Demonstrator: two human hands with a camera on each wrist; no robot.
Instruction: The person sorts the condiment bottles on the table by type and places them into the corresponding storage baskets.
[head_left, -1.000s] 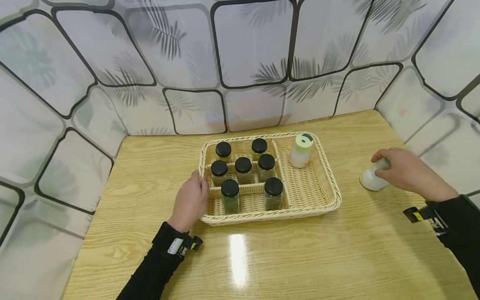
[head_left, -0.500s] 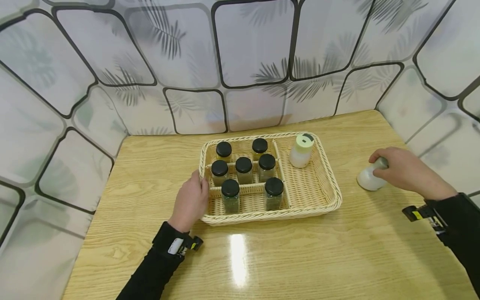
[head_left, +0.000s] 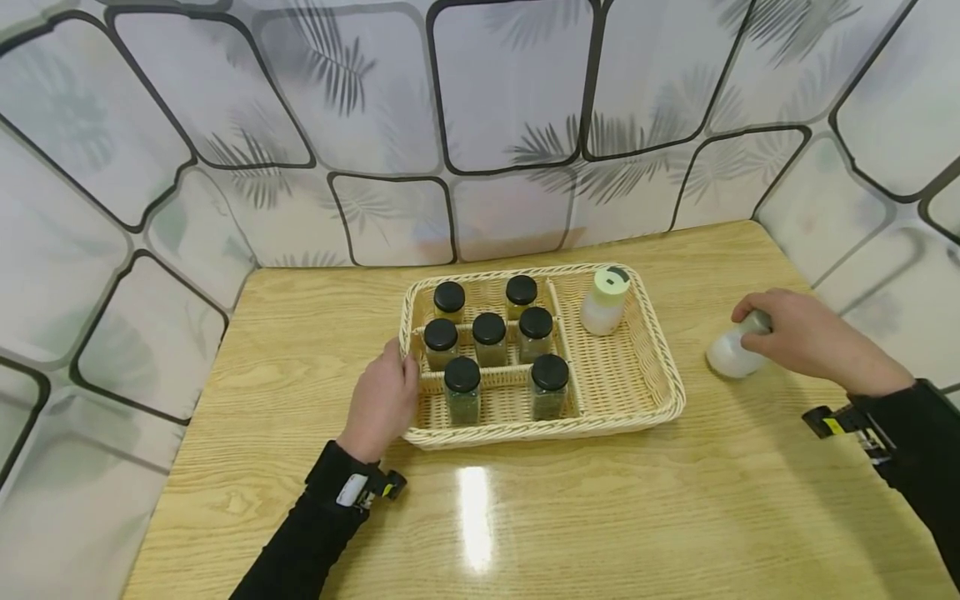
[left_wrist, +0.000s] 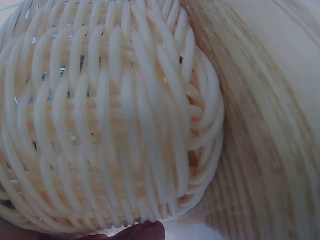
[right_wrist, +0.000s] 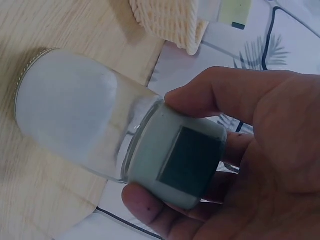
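My right hand (head_left: 813, 342) holds a clear shaker jar of white powder (head_left: 729, 357) by its pale green cap (right_wrist: 152, 160). In the right wrist view, thumb and fingers curl round that cap, which bears a dark square patch. The jar leans, its base close over the table to the right of the wicker basket (head_left: 622, 425). At the basket's left end my left hand (head_left: 378, 404) grips the rim; the left wrist view is mostly filled by the woven side (left_wrist: 110, 115), with fingertips at its lower edge.
Several black-lidded spice jars (head_left: 489, 342) stand in the basket's left compartments. A similar white-filled jar with a yellow-green cap (head_left: 604, 302) stands in its right compartment. Patterned panels (head_left: 510, 92) enclose the wooden table (head_left: 600, 517) at the back and sides.
The right hand has shifted the white-powder jar slightly left, toward the basket. The left hand keeps its place on the basket, and the basket stays put.
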